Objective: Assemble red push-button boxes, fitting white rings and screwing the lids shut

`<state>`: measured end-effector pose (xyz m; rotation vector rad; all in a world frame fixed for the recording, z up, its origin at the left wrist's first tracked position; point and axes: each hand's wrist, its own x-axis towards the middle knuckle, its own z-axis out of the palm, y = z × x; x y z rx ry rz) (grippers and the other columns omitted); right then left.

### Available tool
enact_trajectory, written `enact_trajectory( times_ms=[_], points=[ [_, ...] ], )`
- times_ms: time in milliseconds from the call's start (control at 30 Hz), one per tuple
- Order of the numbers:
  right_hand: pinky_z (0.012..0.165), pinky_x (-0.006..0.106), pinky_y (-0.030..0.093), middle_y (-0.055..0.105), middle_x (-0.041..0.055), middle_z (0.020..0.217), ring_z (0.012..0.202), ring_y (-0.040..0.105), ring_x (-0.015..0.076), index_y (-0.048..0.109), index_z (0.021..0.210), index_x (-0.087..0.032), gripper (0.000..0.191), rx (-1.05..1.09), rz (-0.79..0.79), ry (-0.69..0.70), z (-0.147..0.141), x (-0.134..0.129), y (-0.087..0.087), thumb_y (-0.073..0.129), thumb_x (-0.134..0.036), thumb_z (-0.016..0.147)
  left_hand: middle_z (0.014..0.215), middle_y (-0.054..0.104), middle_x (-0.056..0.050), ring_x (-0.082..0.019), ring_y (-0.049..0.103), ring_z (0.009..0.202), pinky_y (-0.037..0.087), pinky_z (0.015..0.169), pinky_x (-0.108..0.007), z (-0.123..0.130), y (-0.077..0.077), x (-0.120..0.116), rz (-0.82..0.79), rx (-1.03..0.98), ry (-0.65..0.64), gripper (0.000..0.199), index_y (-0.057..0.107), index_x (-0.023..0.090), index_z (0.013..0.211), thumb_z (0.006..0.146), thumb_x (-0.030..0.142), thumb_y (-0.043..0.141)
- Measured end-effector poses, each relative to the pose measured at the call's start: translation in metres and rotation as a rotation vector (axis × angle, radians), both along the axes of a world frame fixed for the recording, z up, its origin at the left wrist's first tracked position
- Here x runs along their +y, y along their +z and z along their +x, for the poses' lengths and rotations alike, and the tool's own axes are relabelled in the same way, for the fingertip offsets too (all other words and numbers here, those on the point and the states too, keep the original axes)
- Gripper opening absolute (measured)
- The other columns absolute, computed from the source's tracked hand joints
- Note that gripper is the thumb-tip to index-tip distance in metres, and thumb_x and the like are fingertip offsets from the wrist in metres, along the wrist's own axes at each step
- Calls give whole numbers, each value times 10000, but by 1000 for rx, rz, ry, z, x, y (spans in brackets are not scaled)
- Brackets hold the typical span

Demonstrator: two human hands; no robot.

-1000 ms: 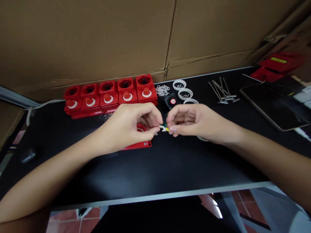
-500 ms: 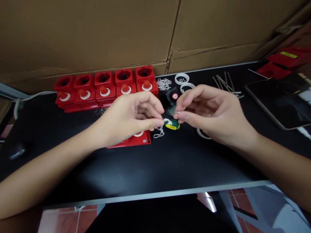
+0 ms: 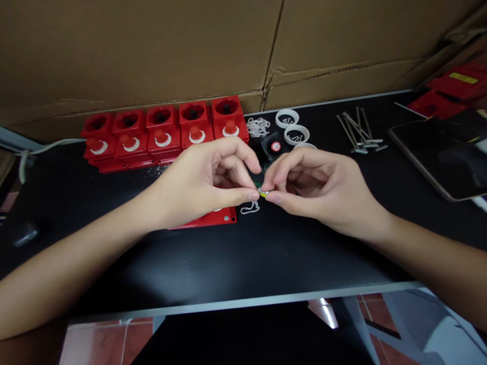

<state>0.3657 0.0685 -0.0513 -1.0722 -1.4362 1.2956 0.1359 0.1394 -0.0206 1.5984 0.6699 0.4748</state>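
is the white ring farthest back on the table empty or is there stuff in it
Not empty: several small screws show inside the white ring, lying within its rim.

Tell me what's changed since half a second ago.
The right hand moved left toward the left hand, bringing a small metal piece close to it; their fingertips now nearly meet. No release is visible. The red boxes, white rings and string pile stayed put.
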Motion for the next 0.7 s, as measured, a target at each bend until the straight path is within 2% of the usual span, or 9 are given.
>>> enact_trajectory(
  times_ms=[367,700],
  points=[
    [688,175,542,763,31,953,772,671,56,672,833,-150,462,51,-38,14,-1,2,-3,1027,-431,743,836,839,-2,-216,852,832,720,851,-316,1,0,-1,30,16,-4,260,734,231,1005,852,168,933],
    [755,173,588,774,49,965,752,666,50,632,829,-136,517,47,-39,-4,0,3,-6,1031,-452,741,859,849,4,-194,850,852,709,878,-296,2,1,-4,83,8,-2,254,713,217,1008,867,141,909]
  ],
)
